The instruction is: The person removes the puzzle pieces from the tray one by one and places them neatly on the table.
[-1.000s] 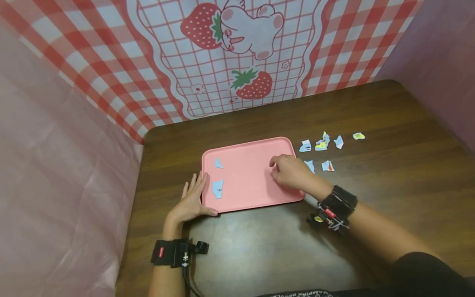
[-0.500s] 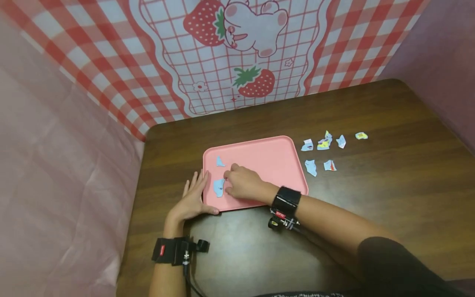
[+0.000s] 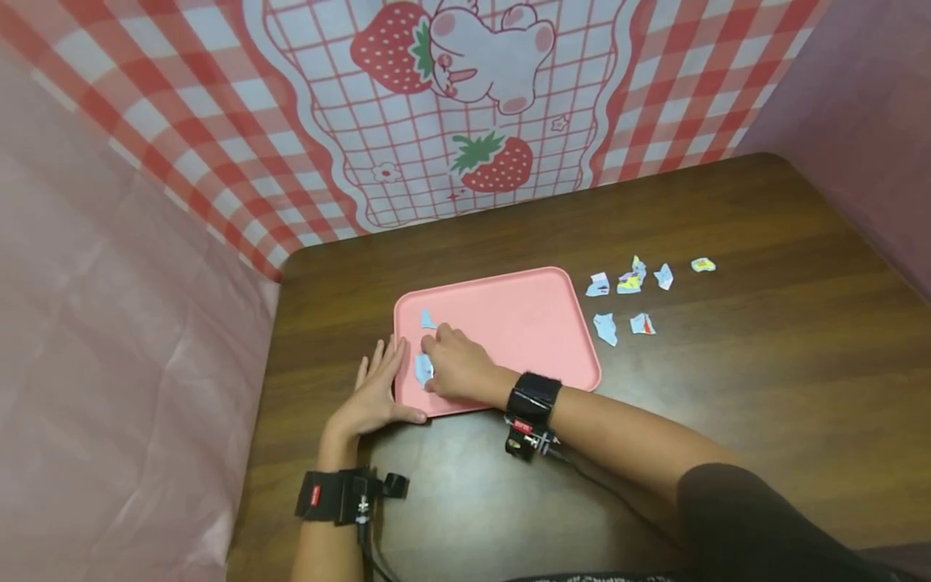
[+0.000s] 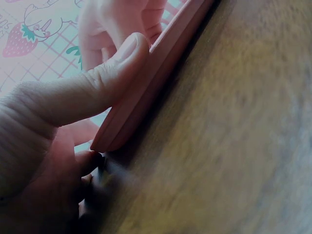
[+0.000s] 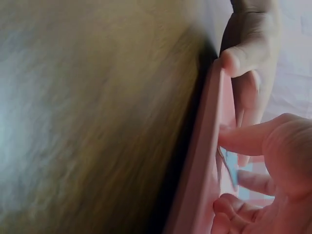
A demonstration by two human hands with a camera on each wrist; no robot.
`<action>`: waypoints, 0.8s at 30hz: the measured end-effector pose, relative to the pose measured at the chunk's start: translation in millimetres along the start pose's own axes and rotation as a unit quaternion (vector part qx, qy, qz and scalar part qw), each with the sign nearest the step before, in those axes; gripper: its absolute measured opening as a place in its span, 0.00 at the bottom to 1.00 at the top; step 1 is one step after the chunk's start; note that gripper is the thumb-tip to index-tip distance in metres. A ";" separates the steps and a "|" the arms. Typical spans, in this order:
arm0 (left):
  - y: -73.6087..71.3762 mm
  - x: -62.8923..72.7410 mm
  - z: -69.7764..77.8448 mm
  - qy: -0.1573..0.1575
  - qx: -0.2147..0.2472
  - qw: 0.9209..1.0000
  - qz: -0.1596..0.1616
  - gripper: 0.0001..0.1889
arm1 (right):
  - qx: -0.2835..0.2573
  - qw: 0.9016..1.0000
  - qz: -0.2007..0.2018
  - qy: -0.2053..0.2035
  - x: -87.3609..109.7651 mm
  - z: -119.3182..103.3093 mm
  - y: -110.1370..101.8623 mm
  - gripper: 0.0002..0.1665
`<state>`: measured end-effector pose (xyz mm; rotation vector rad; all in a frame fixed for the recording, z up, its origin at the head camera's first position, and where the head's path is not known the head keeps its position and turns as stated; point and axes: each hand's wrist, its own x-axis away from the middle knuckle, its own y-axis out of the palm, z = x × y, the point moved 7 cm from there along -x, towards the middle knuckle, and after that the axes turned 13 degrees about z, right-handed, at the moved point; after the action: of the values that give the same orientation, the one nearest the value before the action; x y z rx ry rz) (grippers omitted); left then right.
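A pink tray (image 3: pixel 531 331) lies on the wooden table. My left hand (image 3: pixel 372 398) rests against its near left corner, fingers straight along the left rim, thumb on the front rim. Inside the tray at the left, a light blue irregular paper piece (image 3: pixel 423 370) sits under my right hand (image 3: pixel 465 368), which pinches at its right side with thumb and fingers. In the right wrist view that paper piece (image 5: pixel 228 168) looks tilted up at one edge between the thumb and fingers. A smaller blue paper piece (image 3: pixel 427 318) lies just beyond, close to the fingertips.
Right of the tray, several irregular paper pieces lie on the table (image 3: pixel 727 388), among them a blue one (image 3: pixel 605 329), a red-marked one (image 3: pixel 642 324) and a yellow one (image 3: pixel 703 265). A red-checked cloth (image 3: pixel 240 145) hangs behind the table.
My right hand has moved left across the tray from its right side to the lower blue paper piece, partly covering it. The left hand has stayed at the tray corner.
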<state>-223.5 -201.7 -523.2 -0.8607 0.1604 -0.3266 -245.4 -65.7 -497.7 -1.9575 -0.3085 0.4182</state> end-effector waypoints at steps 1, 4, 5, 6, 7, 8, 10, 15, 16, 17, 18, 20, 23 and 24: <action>0.1 0.1 -0.3 0.001 0.001 1.000 0.001 0.68 | -0.008 1.000 0.004 -0.002 -0.7 -1.8 0.2 0.31; 0.1 0.1 0.1 0.004 0.006 1.000 0.002 0.68 | -0.028 0.999 0.010 -0.011 -1.8 -7.1 1.9 0.30; 0.1 -0.1 0.3 0.006 0.008 1.000 0.002 0.68 | -0.035 0.999 0.011 -0.014 -1.6 -9.0 2.6 0.30; 0.0 -0.2 0.7 0.005 0.010 1.000 0.003 0.69 | -0.043 0.999 0.012 -0.015 -1.2 -10.7 3.1 0.30; 0.1 -0.3 0.5 0.005 0.013 1.000 0.004 0.70 | -0.051 0.998 0.013 -0.014 -0.7 -11.8 3.8 0.30; 0.1 -0.4 0.2 0.003 0.015 1.000 0.005 0.70 | -0.058 0.998 0.015 -0.013 -0.3 -12.5 4.4 0.29; 0.3 -0.4 -1.2 -0.002 0.019 1.000 0.009 0.72 | -0.076 0.997 0.020 -0.008 0.6 -13.3 4.2 0.27; 1.3 -0.4 -3.8 -0.008 0.030 0.999 0.015 0.75 | -0.137 0.989 0.043 0.018 1.1 -5.8 -1.8 0.22; 1.5 -0.3 -4.0 -0.008 0.031 0.999 0.015 0.75 | -0.151 0.987 0.045 0.022 1.3 -3.3 -3.8 0.22; 1.6 -0.4 -3.7 -0.007 0.031 0.999 0.014 0.75 | -0.163 0.985 0.048 0.027 1.7 -0.5 -5.9 0.22; 1.5 -0.4 -3.4 -0.007 0.030 0.999 0.013 0.75 | -0.173 0.983 0.051 0.030 2.1 2.4 -8.2 0.22; 1.2 -0.4 -2.7 -0.006 0.026 1.000 0.012 0.75 | -0.186 0.980 0.056 0.036 3.4 8.4 -12.6 0.22; 0.6 -0.9 -2.5 -0.006 0.022 1.000 0.012 0.75 | -0.198 0.977 0.067 0.047 6.1 17.2 -18.9 0.21; 0.5 -1.2 -2.8 -0.006 0.021 1.000 0.012 0.75 | -0.199 0.976 0.071 0.050 7.0 19.9 -20.7 0.20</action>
<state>-225.2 -203.0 -525.4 -0.8187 0.1524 -0.3015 -247.9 -38.2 -487.4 -2.3938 -0.1982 0.3684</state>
